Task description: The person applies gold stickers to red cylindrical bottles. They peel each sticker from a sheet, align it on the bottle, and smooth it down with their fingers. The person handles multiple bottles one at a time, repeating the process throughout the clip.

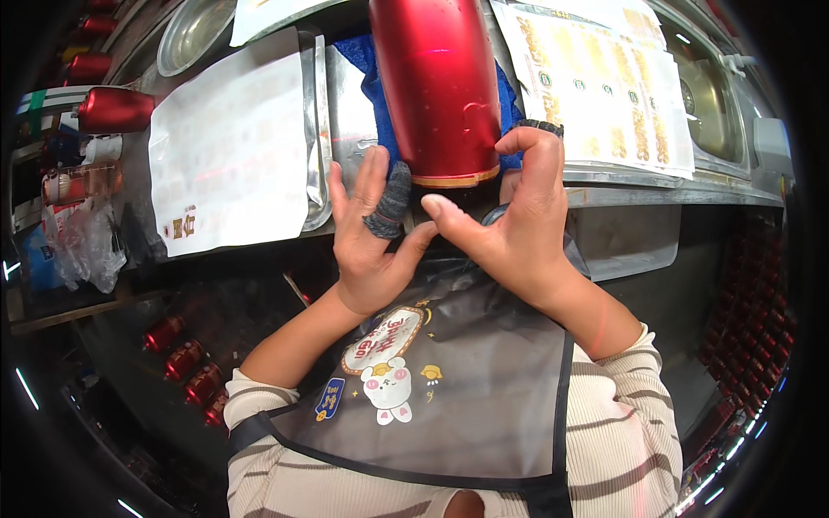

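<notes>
A large, shiny red metal canister (440, 95) with a gold-coloured rim lies on a blue cloth (367, 65), its rim end toward me. My left hand (371, 233) is beside the rim's left side, fingers stretched out and apart, with a dark grey knit cover on one finger. On the other side is my right hand (518, 216); its bent index fingertip is at the canister's lower right edge, and its thumb points left below the rim. A dark knit cover shows on one right finger too. The two thumbs come close together, with nothing visible between them.
A white sheet (233, 147) rests left by a metal tray (318, 129). Sheets with gold patterns (596, 86) lie right, before a metal basin (712, 95). Another red canister (117, 110) stands left, above plastic bags (91, 246). Several red canisters (203, 384) sit below.
</notes>
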Available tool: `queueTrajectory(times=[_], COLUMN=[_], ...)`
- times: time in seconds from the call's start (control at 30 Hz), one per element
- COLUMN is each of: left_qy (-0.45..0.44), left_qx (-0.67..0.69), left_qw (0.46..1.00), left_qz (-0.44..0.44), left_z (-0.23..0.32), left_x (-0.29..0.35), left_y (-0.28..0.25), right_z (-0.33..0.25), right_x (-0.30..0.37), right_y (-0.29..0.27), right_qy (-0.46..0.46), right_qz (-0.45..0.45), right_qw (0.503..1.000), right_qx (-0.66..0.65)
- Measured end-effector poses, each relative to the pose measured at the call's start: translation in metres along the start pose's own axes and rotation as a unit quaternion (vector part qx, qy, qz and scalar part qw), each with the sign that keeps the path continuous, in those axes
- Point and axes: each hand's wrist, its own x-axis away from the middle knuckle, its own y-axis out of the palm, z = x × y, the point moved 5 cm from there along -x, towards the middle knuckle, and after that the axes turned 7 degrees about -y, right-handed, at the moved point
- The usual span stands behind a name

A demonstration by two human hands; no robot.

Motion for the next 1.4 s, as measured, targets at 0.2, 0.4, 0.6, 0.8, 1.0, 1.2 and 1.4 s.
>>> queueTrajectory(times=[0.2, 0.4, 0.6, 0.8, 1.0, 1.2, 1.4], left_qy=[-0.009, -0.02, -0.006, 0.009, 0.014, 0.019, 0.032], left_qx=[-0.009, -0.014, -0.04, -0.046, -0.041, -0.037, -0.029], left_qw=[1.0, 1.0, 0.999, 0.999, 0.999, 0.999, 0.999], left_qz=[-0.016, -0.005, -0.001, 0.007, 0.011, 0.011, 0.0], left_z=[0.001, 0.001, 0.001, 0.001, 0.003, 0.002, 0.0], left_x=[0.001, 0.004, 0.002, -0.001, -0.002, 0.0, 0.0], left_y=[0.001, 0.0, 0.002, -0.001, 0.0, 0.002, 0.001], right_z=[0.008, 0.01, 0.007, 0.009, 0.008, 0.009, 0.018], right_x=[-0.003, -0.005, -0.008, -0.007, -0.007, -0.007, -0.005], right_y=[0.003, 0.001, 0.007, 0.005, 0.005, 0.006, 0.008], right_qy=[-0.001, 0.039, -0.028, -0.004, -0.015, -0.026, 0.034], right_qz=[0.01, 0.008, 0.019, -0.012, -0.008, -0.002, 0.015], right_qw=[1.0, 0.997, 0.999, 0.999, 0.999, 0.999, 0.995], right_qx=[-0.018, -0.06, -0.012, -0.034, -0.05, -0.038, -0.093])
